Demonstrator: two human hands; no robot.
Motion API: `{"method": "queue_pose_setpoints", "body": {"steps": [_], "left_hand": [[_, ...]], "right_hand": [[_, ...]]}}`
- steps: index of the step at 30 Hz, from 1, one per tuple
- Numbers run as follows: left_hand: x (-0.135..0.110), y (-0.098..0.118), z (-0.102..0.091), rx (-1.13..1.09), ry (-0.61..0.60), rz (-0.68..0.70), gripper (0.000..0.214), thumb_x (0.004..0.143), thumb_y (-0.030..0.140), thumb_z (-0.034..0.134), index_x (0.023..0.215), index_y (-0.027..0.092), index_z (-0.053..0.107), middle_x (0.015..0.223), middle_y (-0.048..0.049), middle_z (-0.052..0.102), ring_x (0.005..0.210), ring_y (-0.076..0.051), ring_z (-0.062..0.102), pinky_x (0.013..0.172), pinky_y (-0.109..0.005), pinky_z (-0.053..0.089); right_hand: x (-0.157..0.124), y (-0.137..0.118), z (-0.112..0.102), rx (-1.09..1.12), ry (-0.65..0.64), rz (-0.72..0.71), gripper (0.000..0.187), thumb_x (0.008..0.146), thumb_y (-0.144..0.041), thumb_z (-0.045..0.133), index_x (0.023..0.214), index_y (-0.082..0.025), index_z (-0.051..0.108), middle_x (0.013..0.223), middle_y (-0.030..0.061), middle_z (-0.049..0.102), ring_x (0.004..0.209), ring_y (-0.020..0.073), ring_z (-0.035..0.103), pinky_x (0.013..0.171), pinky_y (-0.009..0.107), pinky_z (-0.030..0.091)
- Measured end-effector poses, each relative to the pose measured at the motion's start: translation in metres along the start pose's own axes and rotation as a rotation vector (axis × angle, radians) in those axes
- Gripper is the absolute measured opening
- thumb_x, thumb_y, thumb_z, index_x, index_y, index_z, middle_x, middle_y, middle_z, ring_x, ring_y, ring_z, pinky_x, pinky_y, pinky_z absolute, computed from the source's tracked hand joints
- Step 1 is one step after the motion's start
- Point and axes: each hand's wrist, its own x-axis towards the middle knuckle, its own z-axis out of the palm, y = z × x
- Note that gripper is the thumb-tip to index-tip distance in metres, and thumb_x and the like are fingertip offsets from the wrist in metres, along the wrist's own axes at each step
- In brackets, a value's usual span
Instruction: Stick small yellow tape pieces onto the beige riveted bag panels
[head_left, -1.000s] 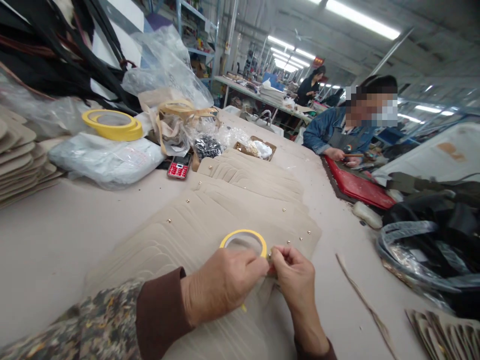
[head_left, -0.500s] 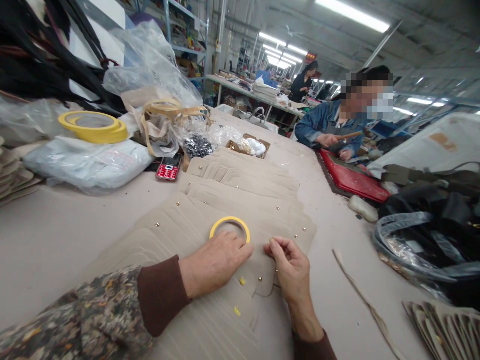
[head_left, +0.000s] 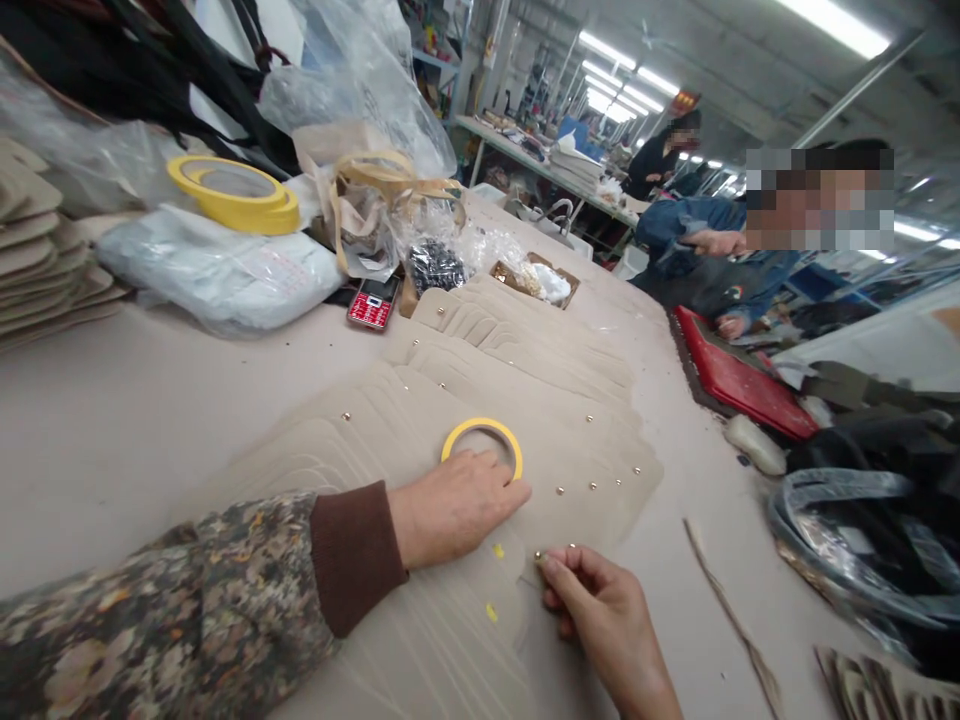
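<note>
1. No wording or number was legible anywhere.
2. The plastic-wrapped package (head_left: 217,270) bore reddish print, too blurred to read.
3. White marks on the red-and-black device (head_left: 373,303) were too small to decipher.
4. The distant orange-red sign (head_left: 684,101) was likewise unreadable.

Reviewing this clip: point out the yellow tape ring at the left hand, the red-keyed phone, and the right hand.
Yellow tape ring (head_left: 481,424): head view, top of its band.
Phone (head_left: 370,309): head view, its red keypad.
Right hand (head_left: 604,598): head view, middle of the hand.
</note>
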Motion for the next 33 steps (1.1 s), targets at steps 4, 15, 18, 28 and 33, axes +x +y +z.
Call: {"method": "queue_pose_setpoints", "body": {"steps": [4,15,18,28,33], "left_hand": [[0.000,0.000,0.001,-0.011,-0.007,-0.002,0.010,0.091,0.009,0.047,0.091,0.018,0.051,0.089,-0.0060,0.061,0.078,-0.024,0.052,0.066,-0.036,0.041],[0.000,0.001,-0.001,-0.035,-0.016,-0.012,0.010,0.091,0.009,0.047,0.091,0.018,0.051,0.089,-0.0064,0.060,0.080,-0.023,0.051,0.068,-0.035,0.041],[0.000,-0.001,0.000,-0.028,-0.002,-0.010,0.010,0.090,0.009,0.047,0.090,0.018,0.051,0.089,-0.0063,0.060,0.079,-0.023,0.052,0.067,-0.035,0.041],[0.000,0.002,-0.006,-0.054,-0.009,0.023,0.008,0.093,0.013,0.046,0.089,0.018,0.051,0.087,-0.0061,0.061,0.076,-0.022,0.051,0.063,-0.034,0.039],[-0.001,0.002,-0.005,-0.066,-0.014,0.036,0.010,0.095,0.015,0.045,0.087,0.018,0.051,0.084,-0.0044,0.061,0.075,-0.021,0.050,0.061,-0.033,0.037]], "right_hand": [[0.001,0.000,0.007,-0.129,0.052,-0.054,0.043,0.075,-0.058,0.061,0.073,-0.016,0.069,0.056,0.0001,0.058,0.050,0.0115,0.049,0.045,0.020,0.036],[-0.001,0.000,0.016,-0.402,0.258,-0.339,0.029,0.083,-0.047,0.056,0.086,-0.022,0.070,0.062,0.0014,0.069,0.055,0.0179,0.062,0.056,0.025,0.046],[-0.002,0.008,0.009,-0.360,0.306,-0.332,0.035,0.082,-0.050,0.060,0.102,-0.021,0.063,0.054,-0.0030,0.062,0.047,0.0173,0.059,0.049,0.025,0.045],[-0.010,0.022,0.012,-0.398,0.325,-0.481,0.032,0.087,-0.048,0.057,0.082,-0.021,0.073,0.078,0.0065,0.075,0.064,0.0191,0.069,0.063,0.024,0.051],[-0.001,0.016,0.021,-0.452,0.363,-0.499,0.029,0.087,-0.045,0.057,0.082,-0.021,0.072,0.070,0.0037,0.071,0.058,0.0161,0.065,0.057,0.022,0.047]]}}
